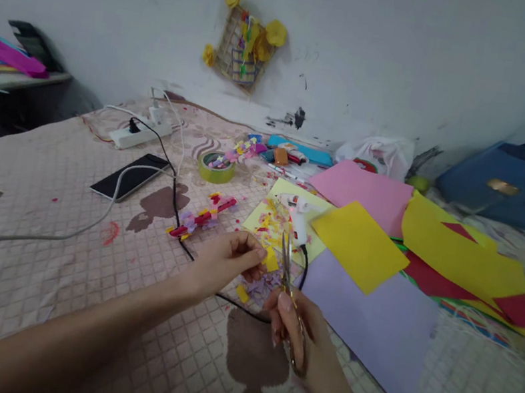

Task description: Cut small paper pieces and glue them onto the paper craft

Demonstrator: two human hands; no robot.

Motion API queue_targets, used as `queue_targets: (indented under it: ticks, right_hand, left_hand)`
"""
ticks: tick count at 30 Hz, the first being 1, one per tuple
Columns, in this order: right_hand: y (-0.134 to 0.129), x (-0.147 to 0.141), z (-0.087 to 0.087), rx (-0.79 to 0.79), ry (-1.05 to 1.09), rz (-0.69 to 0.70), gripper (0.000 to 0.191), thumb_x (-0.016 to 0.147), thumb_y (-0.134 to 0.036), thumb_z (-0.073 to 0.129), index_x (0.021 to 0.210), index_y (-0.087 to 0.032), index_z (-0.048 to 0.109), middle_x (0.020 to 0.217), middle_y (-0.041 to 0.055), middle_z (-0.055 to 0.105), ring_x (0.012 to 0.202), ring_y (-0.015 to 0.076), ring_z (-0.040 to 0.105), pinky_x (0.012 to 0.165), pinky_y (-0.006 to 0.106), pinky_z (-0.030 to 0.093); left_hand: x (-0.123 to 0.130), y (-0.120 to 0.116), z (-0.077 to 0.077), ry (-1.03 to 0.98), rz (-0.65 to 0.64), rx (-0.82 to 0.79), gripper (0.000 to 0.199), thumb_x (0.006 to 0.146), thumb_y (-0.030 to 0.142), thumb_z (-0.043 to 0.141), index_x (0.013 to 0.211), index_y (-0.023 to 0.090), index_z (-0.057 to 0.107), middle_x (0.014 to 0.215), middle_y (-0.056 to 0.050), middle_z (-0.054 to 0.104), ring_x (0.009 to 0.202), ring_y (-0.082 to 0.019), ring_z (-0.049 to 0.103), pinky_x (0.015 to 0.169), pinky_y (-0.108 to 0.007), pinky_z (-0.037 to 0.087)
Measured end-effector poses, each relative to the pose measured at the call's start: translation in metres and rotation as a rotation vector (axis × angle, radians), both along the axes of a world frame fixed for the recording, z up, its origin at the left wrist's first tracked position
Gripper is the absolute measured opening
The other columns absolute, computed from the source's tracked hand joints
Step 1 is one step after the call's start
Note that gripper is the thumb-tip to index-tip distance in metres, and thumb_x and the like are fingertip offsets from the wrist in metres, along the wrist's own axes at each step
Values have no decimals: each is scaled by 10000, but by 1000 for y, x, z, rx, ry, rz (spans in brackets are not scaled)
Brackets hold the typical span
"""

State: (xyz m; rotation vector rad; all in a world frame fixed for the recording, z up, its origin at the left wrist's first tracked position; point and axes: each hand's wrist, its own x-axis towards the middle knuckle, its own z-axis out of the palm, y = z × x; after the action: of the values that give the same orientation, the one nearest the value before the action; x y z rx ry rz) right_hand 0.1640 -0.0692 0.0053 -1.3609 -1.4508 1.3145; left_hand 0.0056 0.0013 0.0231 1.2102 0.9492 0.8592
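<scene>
Between the thumb and fingers of my left hand (234, 258) is a small piece of yellow paper (271, 260). My right hand (296, 328) is closed around the handles of metal scissors (286, 258), whose blades point up and stand slightly apart just right of the yellow piece. Below lie purple paper scraps (267, 287) and a loose yellow bit (242, 293). A white glue gun (296, 219) rests behind the scissors on a pale yellow sheet (259, 213) strewn with clippings. To the left of my left hand is a decorated pink-and-purple strip (202, 218).
A phone (130, 176), a power strip (139, 131) and trailing cables lie on the left. Tape (217, 167) sits further back. Purple (371, 331), yellow (360, 244) and pink sheets (366, 186) spread to the right, before a blue bag (524, 178).
</scene>
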Motion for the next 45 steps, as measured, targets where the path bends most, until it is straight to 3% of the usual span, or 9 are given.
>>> queue_targets:
  ticks: [14, 23, 30, 45]
  right_hand:
    - [-1, -6, -3, -55, -42, -1, 464, 808, -621, 381, 602, -206, 351, 494, -50, 382, 443, 89, 361, 414, 216, 254]
    - [0, -8, 3, -35, -93, -5, 449, 790, -608, 409, 588, -212, 342, 477, -54, 356, 429, 90, 344, 407, 225, 226]
    - [0, -6, -2, -3, -131, 11, 448, 823, -588, 378, 618, -191, 421, 497, -54, 356, 447, 89, 334, 415, 220, 233]
    - [0, -4, -7, 30, -158, 11, 442, 853, -562, 356, 613, -194, 407, 507, -52, 363, 453, 89, 359, 422, 216, 252]
  left_hand:
    - [2, -1, 3, -87, 69, -80, 185, 746, 281, 634, 722, 119, 547, 690, -17, 627, 636, -101, 596, 663, -252, 488]
    - [3, -2, 0, -129, 74, -89, 187, 748, 282, 640, 723, 121, 547, 671, -10, 626, 619, -100, 599, 669, -260, 497]
    - [4, -4, 0, -132, 76, -76, 187, 752, 285, 636, 716, 121, 553, 656, -7, 625, 600, -89, 590, 646, -235, 487]
    - [5, -5, -2, -156, 84, -80, 180, 758, 280, 630, 729, 120, 554, 668, -8, 619, 620, -89, 588, 656, -232, 481]
